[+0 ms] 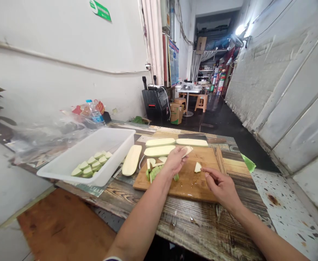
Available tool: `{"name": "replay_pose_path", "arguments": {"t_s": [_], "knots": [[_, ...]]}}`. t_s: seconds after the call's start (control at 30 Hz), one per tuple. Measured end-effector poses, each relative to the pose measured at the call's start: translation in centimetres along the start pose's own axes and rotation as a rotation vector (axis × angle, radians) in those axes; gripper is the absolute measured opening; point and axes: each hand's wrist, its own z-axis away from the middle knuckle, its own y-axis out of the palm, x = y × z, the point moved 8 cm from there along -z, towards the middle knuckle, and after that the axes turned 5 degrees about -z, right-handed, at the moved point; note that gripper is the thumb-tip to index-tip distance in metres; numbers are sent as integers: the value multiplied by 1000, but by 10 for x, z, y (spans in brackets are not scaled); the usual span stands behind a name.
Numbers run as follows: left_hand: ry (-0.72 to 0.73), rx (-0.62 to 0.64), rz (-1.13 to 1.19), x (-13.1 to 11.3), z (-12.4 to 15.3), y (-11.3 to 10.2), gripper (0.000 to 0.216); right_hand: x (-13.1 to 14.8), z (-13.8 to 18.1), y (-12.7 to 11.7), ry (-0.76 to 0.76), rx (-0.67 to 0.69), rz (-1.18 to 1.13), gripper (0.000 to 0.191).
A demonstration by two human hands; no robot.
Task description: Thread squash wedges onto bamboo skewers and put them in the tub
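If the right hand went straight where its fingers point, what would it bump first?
The right hand would probably meet the pale wedge just ahead first, perhaps touching it now; the left hand seems next, though depth is unclear.

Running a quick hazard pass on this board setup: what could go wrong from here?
1. The knife lies beyond a squash half; a hand reaching for that half might brush the blade.
2. Cut pieces crowd the left of the cutting board, near the left forearm; a sweep could push some off.
3. The left hand holds a slice by its end; it might slip.
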Motion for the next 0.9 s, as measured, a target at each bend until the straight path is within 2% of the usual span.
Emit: {"name": "replay_pose_path", "arguments": {"t_s": [0.1, 0.23, 0.3, 0.53, 0.9], "knots": [[-44, -18, 134, 3, -4, -6, 13, 5, 4, 3, -11, 29, 31, 32], [-168, -182, 246, 15, -6, -22, 14, 9, 5, 5, -40, 49, 71, 36], [-194, -216, 259, 17, -6, -25, 15, 8, 5, 6, -31, 63, 78, 39], [-220, -225, 229, 16, -1, -20, 7, 5, 3, 9, 4, 81, 69, 36], [-214, -199, 231, 17, -3, -19, 9, 3, 3, 10, 14, 85, 88, 36]]}}
